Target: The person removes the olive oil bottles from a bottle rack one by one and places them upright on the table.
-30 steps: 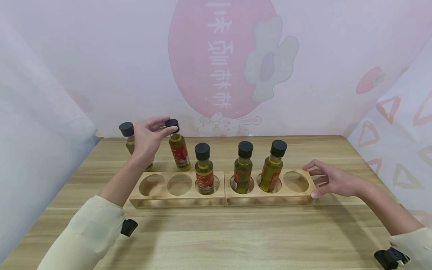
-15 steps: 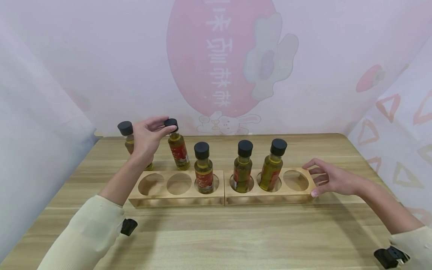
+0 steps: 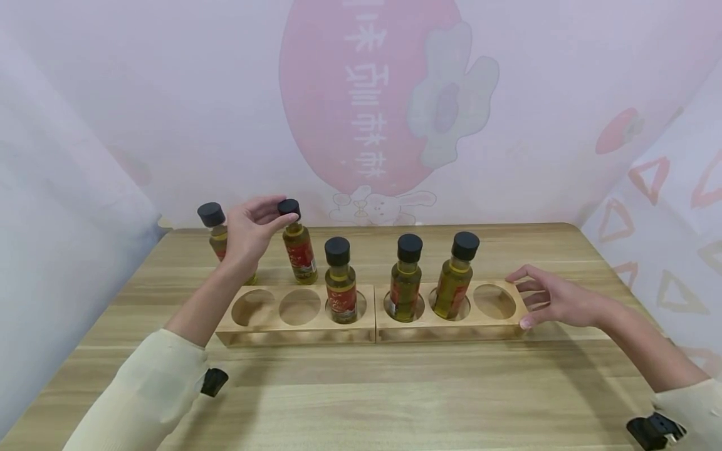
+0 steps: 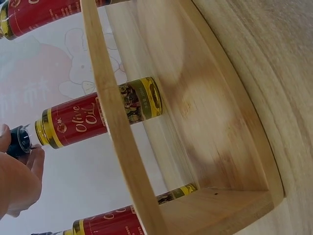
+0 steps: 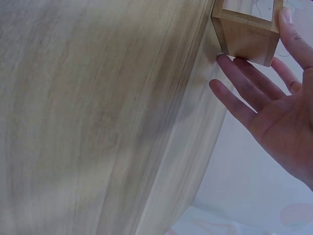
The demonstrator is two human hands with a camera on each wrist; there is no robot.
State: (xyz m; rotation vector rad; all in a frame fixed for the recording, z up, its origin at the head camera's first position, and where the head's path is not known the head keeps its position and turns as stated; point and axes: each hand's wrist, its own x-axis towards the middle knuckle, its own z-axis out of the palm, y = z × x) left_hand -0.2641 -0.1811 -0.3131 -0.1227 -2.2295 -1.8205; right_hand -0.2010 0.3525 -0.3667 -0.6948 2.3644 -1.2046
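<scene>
My left hand (image 3: 247,235) pinches the black cap of an olive oil bottle (image 3: 301,255) between thumb and fingers. Red-labelled and upright, this bottle stands on the table just behind the left wooden bottle rack (image 3: 299,330). In the left wrist view, the bottle (image 4: 76,122) shows through the rack's open side. At the far end of the right wooden bottle rack (image 3: 451,329), my right hand (image 3: 555,302) grips the corners, thumb in front and forefinger behind. The right wrist view shows its other fingers by the rack's end face (image 5: 244,39).
Another olive oil bottle (image 3: 219,241) stands behind my left wrist, partly hidden. One bottle (image 3: 341,297) sits in the left rack's right hole. Two bottles, one in the middle (image 3: 406,291) and one beside it (image 3: 453,288), fill holes of the right rack. The wood-grain table (image 3: 395,394) meets a printed curtain.
</scene>
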